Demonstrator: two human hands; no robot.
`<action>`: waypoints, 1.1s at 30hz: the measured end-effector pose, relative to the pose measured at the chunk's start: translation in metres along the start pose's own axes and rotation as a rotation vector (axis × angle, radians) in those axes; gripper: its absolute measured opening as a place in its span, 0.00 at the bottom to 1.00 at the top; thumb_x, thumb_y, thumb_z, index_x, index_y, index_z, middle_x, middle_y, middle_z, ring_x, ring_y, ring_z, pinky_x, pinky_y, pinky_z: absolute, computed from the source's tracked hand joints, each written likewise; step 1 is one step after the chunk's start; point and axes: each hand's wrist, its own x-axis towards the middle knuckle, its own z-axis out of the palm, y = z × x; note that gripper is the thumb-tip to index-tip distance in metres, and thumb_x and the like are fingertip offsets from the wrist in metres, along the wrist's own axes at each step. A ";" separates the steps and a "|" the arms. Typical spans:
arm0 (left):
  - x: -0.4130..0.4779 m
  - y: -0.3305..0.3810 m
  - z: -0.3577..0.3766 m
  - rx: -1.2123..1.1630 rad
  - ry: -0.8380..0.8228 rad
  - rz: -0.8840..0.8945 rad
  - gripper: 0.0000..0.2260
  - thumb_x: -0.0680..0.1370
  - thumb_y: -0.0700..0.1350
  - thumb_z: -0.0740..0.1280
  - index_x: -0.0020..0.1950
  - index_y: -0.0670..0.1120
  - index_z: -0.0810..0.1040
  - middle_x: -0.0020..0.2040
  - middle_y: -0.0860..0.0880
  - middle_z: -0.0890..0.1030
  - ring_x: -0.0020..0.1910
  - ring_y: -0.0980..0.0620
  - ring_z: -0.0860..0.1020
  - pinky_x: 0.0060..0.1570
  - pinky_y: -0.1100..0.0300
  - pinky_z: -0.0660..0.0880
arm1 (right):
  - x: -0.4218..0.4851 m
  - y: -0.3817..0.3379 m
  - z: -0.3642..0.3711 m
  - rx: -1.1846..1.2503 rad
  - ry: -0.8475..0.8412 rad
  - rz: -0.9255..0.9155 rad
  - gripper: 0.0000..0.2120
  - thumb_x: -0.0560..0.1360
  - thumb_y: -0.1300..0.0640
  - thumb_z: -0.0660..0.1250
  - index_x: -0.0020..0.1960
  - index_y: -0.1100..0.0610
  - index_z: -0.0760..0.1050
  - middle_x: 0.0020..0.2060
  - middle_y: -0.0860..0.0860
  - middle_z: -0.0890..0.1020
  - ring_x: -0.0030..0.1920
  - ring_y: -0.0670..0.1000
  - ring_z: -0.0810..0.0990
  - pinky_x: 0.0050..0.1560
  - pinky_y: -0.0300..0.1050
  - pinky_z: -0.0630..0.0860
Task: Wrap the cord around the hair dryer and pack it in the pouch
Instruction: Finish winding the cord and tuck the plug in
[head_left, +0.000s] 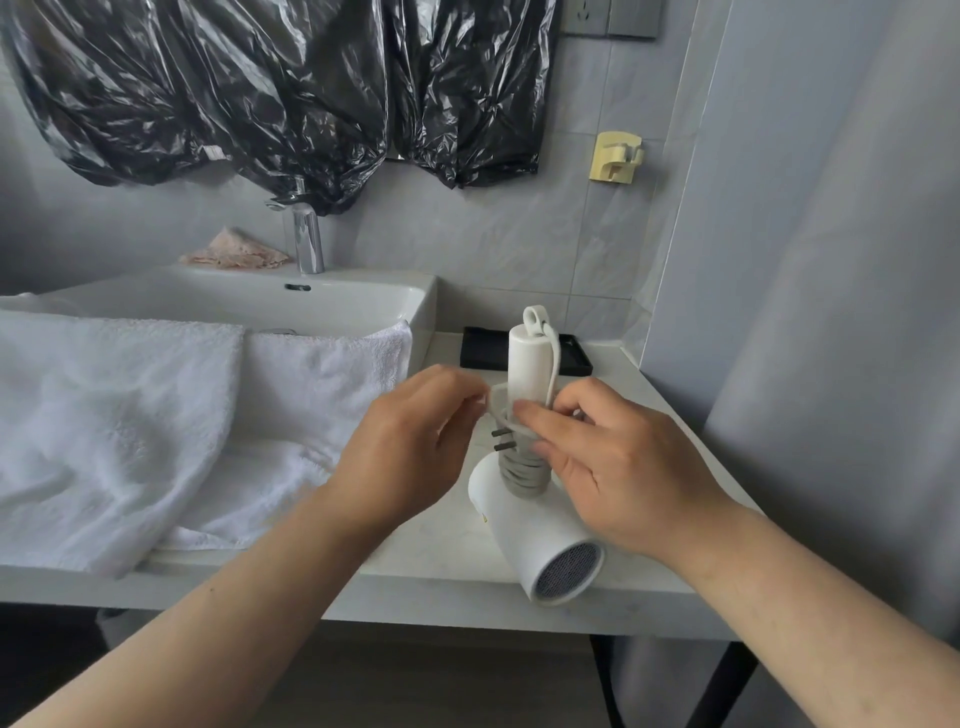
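Right now, gripping the upright handle of the white hair dryer (529, 364) with the right hand (618, 467), fingers curled over the cord (522, 474) coiled round its base. Pinching a loose loop of that cord with the left hand (410, 447), just above the plug (501, 439). Resting the dryer's barrel on the counter (436, 545) right of the sink (311, 306), near the front edge, beside a white towel (130, 415) and before a black tray (480, 348).

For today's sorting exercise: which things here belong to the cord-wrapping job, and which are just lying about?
Job: dryer, cord, plug, left hand, right hand.
Lying about: towel, sink, tap, tray, hook, cloth.
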 end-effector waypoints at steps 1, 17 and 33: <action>-0.003 0.006 0.003 -0.162 0.014 -0.213 0.06 0.76 0.38 0.67 0.49 0.48 0.73 0.41 0.50 0.81 0.41 0.51 0.81 0.41 0.54 0.79 | -0.001 0.000 0.001 0.030 0.010 0.024 0.15 0.77 0.55 0.65 0.61 0.56 0.81 0.43 0.52 0.80 0.34 0.51 0.76 0.27 0.47 0.75; -0.025 0.036 0.028 -0.369 -0.013 -0.454 0.12 0.74 0.52 0.69 0.44 0.42 0.78 0.47 0.50 0.77 0.48 0.54 0.79 0.42 0.70 0.76 | -0.011 -0.001 0.004 0.358 0.074 0.429 0.05 0.69 0.61 0.76 0.44 0.55 0.83 0.52 0.48 0.78 0.44 0.39 0.78 0.44 0.29 0.74; -0.035 0.035 0.063 -0.512 0.063 -0.701 0.09 0.70 0.49 0.64 0.42 0.43 0.77 0.45 0.49 0.80 0.43 0.55 0.78 0.42 0.67 0.73 | -0.002 0.022 0.022 1.041 0.074 0.877 0.23 0.64 0.50 0.74 0.57 0.55 0.79 0.53 0.60 0.84 0.55 0.62 0.82 0.58 0.60 0.77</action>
